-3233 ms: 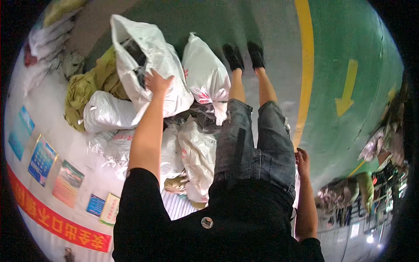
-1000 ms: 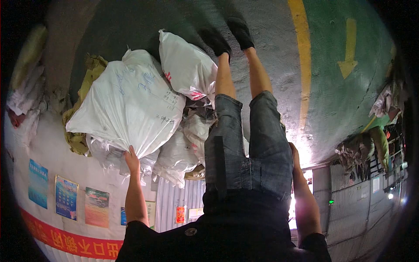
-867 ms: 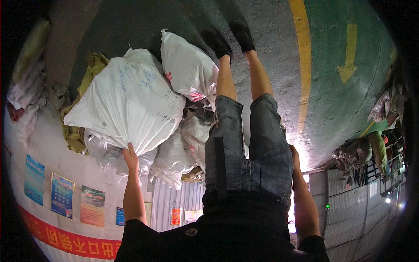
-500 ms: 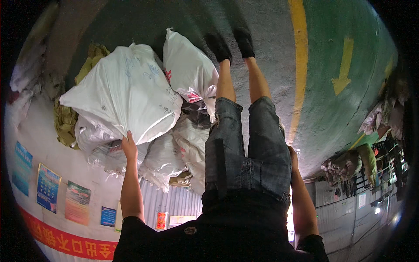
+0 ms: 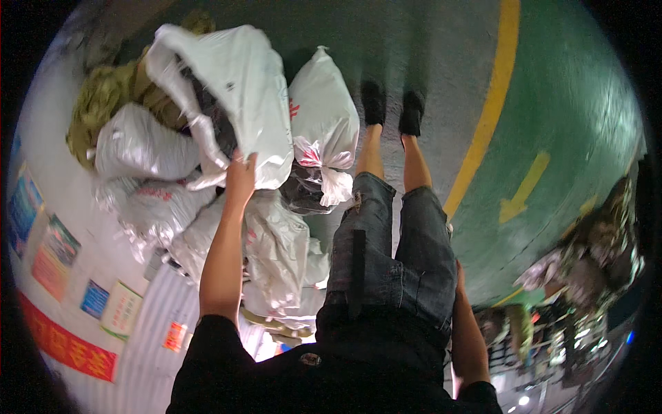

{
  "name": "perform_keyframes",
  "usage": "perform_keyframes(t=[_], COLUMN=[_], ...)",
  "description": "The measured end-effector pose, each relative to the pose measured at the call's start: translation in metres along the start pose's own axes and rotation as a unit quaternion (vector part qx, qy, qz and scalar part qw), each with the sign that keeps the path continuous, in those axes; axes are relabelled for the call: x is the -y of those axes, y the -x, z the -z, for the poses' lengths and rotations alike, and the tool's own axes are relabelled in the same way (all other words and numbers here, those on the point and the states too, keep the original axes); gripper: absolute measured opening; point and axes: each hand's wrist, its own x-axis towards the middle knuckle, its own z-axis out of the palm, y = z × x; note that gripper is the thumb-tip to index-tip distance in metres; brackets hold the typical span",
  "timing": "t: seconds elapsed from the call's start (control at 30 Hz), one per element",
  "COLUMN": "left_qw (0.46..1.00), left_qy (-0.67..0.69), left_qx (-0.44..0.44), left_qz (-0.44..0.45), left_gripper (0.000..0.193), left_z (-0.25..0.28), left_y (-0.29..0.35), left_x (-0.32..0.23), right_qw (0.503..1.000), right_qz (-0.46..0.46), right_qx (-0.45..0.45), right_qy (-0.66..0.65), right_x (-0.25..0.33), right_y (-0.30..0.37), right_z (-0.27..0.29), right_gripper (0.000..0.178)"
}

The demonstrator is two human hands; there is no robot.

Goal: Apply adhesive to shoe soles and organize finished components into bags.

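My left hand is closed on the rim of a large white plastic bag. The bag's mouth gapes toward the left, and something dark shows inside. A tied white bag with red marks lies just right of it, with a black bag below its knot. More stuffed white bags are heaped beneath and beside my left forearm. My right hand hangs by the hip of my denim shorts; its fingers are hidden.
Olive-yellow sacks sit at the far left by a white wall with posters and a red banner. A yellow line and arrow mark the green floor. Sacks are piled at right.
My left hand has pulled the large white bag round, so its open side and dark inside now show. The view has shifted leftward over the heap. My right arm still hangs down.
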Motion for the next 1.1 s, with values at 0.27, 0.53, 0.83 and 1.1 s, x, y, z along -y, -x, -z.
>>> perform_keyframes(t=[0.27,0.53,0.83,1.1], left_qw=[0.998,0.985,0.852,0.822], left_qy=[-0.061,0.165,0.454,0.462], left_qx=[-0.024,-0.022,-0.013,-0.193], left_qz=[0.017,0.036,0.262,0.271], left_gripper=[0.044,0.068,0.087,0.083], left_z=[-0.002,-0.037,-0.026,-0.006], left_y=[0.003,-0.038,-0.066,-0.082], left_x=[-0.003,-0.049,-0.008,-0.034], right_qw=[0.883,0.921,0.808,0.664], right_qz=[0.148,0.267,0.420,0.334], right_qx=[-0.022,-0.003,0.105,0.275], right_qy=[0.446,0.284,0.400,0.610], right_x=[0.201,0.500,0.712,0.715], right_y=[-0.003,0.005,0.054,-0.087], right_z=[-0.035,-0.096,-0.463,-0.677], right_gripper=[0.033,0.032,0.036,0.048])
